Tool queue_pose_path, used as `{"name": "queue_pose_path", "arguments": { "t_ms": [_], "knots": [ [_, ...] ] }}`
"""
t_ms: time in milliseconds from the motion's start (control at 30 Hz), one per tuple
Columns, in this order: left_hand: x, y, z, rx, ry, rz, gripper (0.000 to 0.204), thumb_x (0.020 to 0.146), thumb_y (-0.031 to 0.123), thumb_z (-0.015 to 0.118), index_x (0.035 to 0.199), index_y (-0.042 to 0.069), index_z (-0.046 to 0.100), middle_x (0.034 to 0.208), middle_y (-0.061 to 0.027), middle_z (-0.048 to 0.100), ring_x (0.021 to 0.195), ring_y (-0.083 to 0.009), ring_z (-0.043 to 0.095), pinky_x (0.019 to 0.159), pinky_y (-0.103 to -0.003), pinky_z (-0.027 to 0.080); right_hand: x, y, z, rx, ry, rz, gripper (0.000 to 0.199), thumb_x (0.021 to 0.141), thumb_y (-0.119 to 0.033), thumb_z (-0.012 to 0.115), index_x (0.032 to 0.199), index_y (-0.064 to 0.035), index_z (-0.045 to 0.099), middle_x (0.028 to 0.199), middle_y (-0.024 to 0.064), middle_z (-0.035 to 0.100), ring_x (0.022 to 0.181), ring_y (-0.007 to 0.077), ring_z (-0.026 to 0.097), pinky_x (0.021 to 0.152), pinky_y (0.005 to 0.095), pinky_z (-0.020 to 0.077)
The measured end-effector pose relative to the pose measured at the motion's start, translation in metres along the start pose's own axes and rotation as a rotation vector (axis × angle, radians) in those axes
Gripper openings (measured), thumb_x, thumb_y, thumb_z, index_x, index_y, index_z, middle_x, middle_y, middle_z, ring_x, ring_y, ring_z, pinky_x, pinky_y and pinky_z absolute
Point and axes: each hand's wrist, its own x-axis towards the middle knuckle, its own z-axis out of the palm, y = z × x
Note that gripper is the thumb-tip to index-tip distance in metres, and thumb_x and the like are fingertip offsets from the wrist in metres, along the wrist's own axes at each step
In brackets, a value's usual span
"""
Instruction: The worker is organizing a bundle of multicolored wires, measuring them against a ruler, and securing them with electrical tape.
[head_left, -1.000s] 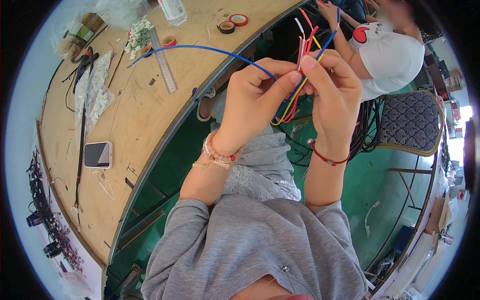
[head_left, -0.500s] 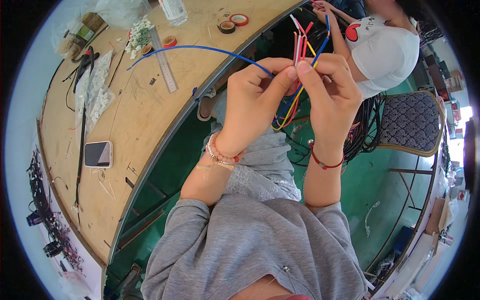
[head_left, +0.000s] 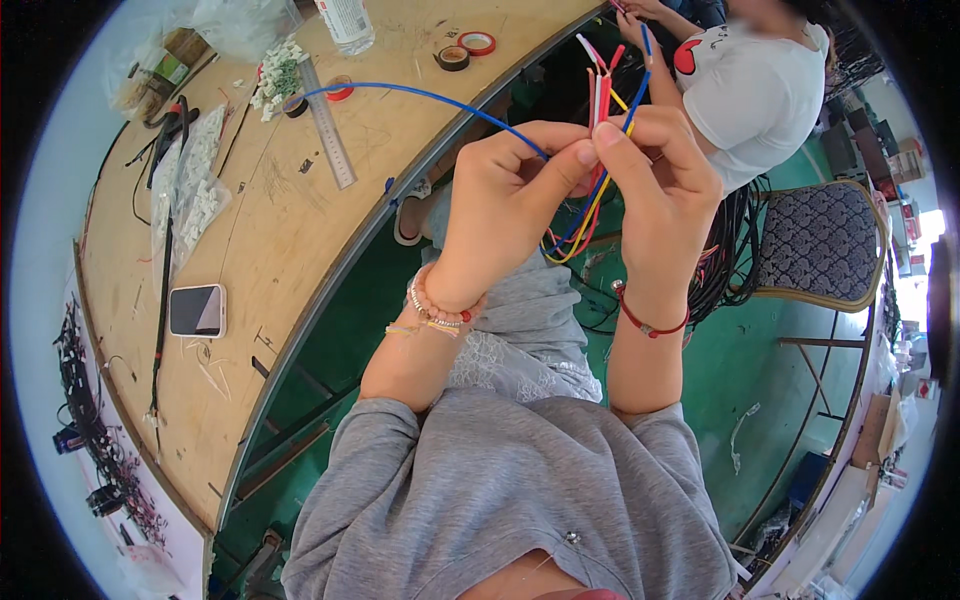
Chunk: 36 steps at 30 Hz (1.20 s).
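Note:
Both my hands are raised side by side, pinching one bundle of thin coloured wires (head_left: 603, 95) between thumbs and forefingers. My left hand (head_left: 515, 205) is closed on the bundle; a long blue wire (head_left: 420, 92) arcs from it leftward over the table. My right hand (head_left: 658, 195) is closed too, its thumb pressed near the left thumb. Red, white, yellow and blue ends stick up above the fingertips, and loops of blue, yellow and red wire hang below, between the hands. The exact pinch point is hidden behind the thumbs.
A wooden table (head_left: 260, 215) curves along the left, with a phone (head_left: 197, 310), a steel ruler (head_left: 328, 130), tape rolls (head_left: 453, 57), a bag of white connectors (head_left: 198, 200) and a bottle (head_left: 346, 25). At right stand a patterned chair (head_left: 820, 245) and a co-worker (head_left: 755, 100) handling something.
The wire ends above my fingers have shifted slightly, and the long blue wire's far end has moved a little up and right. My grip looks the same. The co-worker has leaned slightly left.

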Motion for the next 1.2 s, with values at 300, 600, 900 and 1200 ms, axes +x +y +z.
{"name": "queue_pose_path", "arguments": {
  "t_ms": [300,600,900,1200],
  "knots": [
    [0.002,-0.005,0.002,-0.086,0.078,0.044,0.016,0.082,0.010,0.061,0.091,-0.002,0.064,0.073,-0.0030,0.063,0.063,-0.0046,0.055,0.056,-0.017,0.044,0.001,0.004,0.002,-0.025,0.016,-0.022,0.010,0.074,0.001,0.065,0.072,0.0039,0.056,0.078,0.0025,0.052,0.058,0.0025,0.043,0.050,0.0171,0.0356],
    [0.002,-0.005,0.003,-0.119,0.151,0.030,0.018,0.083,0.010,0.059,0.094,-0.004,0.062,0.073,-0.0020,0.061,0.063,-0.0035,0.051,0.056,-0.016,0.041,-0.003,0.004,0.004,0.032,0.005,0.061,0.020,0.081,-0.001,0.060,0.100,0.0037,0.061,0.090,0.0043,0.057,0.070,0.0055,0.051,0.061,0.0160,0.0405],
    [0.004,-0.006,0.001,-0.199,0.151,-0.034,0.019,0.084,0.010,0.058,0.095,-0.005,0.061,0.078,-0.0058,0.063,0.069,-0.0082,0.058,0.062,-0.020,0.048,0.000,0.006,-0.013,0.294,0.073,0.223,0.019,0.084,-0.004,0.056,0.101,0.0023,0.058,0.085,0.0058,0.060,0.074,0.0108,0.057,0.065,0.0197,0.0456],
    [0.006,-0.012,0.001,-0.239,0.150,-0.039,0.018,0.085,0.010,0.057,0.094,-0.005,0.061,0.077,-0.0069,0.062,0.068,-0.0091,0.059,0.062,-0.020,0.048,-0.002,0.015,-0.025,0.846,-0.021,0.353,0.016,0.086,-0.009,0.053,0.098,0.0012,0.058,0.088,0.0092,0.061,0.078,0.0168,0.057,0.070,0.0283,0.0482]
  ]
}}
